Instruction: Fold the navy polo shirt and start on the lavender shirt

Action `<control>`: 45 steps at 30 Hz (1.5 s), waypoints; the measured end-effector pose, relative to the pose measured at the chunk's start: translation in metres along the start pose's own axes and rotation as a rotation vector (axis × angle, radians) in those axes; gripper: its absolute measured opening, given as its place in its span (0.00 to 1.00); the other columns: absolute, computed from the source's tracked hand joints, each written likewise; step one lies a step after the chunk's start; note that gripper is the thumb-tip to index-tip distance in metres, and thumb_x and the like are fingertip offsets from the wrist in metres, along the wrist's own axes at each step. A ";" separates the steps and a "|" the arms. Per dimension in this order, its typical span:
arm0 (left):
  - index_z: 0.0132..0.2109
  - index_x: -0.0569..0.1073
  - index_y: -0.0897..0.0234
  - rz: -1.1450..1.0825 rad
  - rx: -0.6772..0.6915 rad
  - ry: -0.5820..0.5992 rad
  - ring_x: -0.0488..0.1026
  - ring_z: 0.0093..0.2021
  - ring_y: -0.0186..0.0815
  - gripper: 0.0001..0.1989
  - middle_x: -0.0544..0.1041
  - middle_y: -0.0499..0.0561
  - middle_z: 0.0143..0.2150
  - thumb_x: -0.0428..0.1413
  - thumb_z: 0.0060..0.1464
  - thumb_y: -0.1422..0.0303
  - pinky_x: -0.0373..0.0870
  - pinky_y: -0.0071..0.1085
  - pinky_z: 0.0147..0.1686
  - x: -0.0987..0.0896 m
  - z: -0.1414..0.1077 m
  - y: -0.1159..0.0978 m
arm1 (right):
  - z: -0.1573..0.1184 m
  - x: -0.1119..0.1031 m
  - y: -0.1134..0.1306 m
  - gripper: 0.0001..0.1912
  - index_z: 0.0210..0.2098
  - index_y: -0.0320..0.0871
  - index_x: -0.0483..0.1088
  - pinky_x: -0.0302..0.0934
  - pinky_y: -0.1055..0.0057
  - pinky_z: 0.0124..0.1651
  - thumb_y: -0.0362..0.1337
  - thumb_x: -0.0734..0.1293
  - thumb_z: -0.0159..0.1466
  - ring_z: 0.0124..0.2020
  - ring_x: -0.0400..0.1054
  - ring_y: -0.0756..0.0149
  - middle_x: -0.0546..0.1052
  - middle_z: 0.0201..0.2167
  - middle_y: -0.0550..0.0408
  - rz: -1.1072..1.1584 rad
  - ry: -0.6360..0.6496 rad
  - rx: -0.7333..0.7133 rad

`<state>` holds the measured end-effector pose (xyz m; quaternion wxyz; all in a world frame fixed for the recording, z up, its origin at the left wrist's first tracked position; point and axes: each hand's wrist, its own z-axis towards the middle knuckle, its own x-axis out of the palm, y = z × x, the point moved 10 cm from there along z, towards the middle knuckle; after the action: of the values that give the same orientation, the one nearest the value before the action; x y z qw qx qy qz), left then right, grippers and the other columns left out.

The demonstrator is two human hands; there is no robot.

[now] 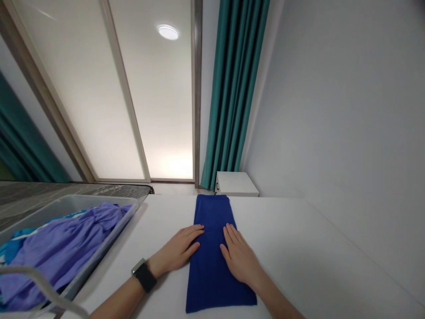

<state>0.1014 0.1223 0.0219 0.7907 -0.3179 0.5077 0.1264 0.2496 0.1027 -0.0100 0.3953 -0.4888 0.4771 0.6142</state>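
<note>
Lying partly under left hand [177, 248] and right hand [239, 257] | blue cloth [211, 277] | both hands unclenched

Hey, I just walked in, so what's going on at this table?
A person rests both hands on a blue cloth lying flat on the white table. The left hand touches its left edge; the right hand lies over its right side. Neither hand grips it. To the left, a bin holds purple cloth.
</note>
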 end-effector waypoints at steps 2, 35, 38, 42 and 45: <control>0.61 0.67 0.60 0.001 -0.004 -0.009 0.64 0.63 0.40 0.19 0.68 0.55 0.64 0.45 0.67 0.63 0.62 0.41 0.63 -0.003 -0.003 -0.001 | 0.000 -0.001 0.003 0.32 0.67 0.29 0.51 0.44 0.57 0.69 0.45 0.49 0.72 0.69 0.44 0.55 0.50 0.69 0.41 0.004 -0.012 -0.012; 0.67 0.58 0.58 -0.018 0.141 0.111 0.55 0.68 0.44 0.39 0.58 0.54 0.69 0.52 0.48 0.78 0.52 0.49 0.67 -0.015 -0.030 -0.033 | -0.055 -0.025 0.088 0.15 0.51 0.44 0.69 0.57 0.60 0.55 0.36 0.64 0.64 0.52 0.65 0.57 0.75 0.51 0.51 0.041 -0.030 -0.339; 0.69 0.54 0.58 -0.042 0.171 0.135 0.54 0.69 0.47 0.41 0.56 0.56 0.70 0.59 0.49 0.70 0.52 0.49 0.67 -0.013 -0.043 -0.050 | -0.050 -0.039 0.083 0.12 0.47 0.46 0.70 0.58 0.63 0.52 0.34 0.62 0.64 0.51 0.65 0.59 0.76 0.46 0.54 0.122 0.004 -0.301; 0.64 0.60 0.60 -0.094 0.143 0.070 0.64 0.63 0.44 0.35 0.68 0.58 0.63 0.62 0.53 0.59 0.59 0.43 0.64 -0.012 -0.038 -0.061 | -0.045 -0.048 0.082 0.11 0.44 0.45 0.71 0.60 0.67 0.50 0.33 0.61 0.63 0.49 0.66 0.61 0.77 0.44 0.54 0.170 0.043 -0.291; 0.56 0.66 0.60 -0.150 0.104 0.040 0.70 0.58 0.39 0.18 0.74 0.56 0.56 0.56 0.60 0.62 0.66 0.35 0.59 -0.012 -0.030 -0.064 | -0.048 -0.051 0.077 0.11 0.43 0.47 0.72 0.60 0.68 0.49 0.33 0.61 0.63 0.47 0.68 0.62 0.77 0.43 0.56 0.208 0.068 -0.272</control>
<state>0.1078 0.0563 0.0476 0.8030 -0.3158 0.5043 0.0339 0.1977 0.0368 0.0520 0.2437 -0.5063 0.4505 0.6938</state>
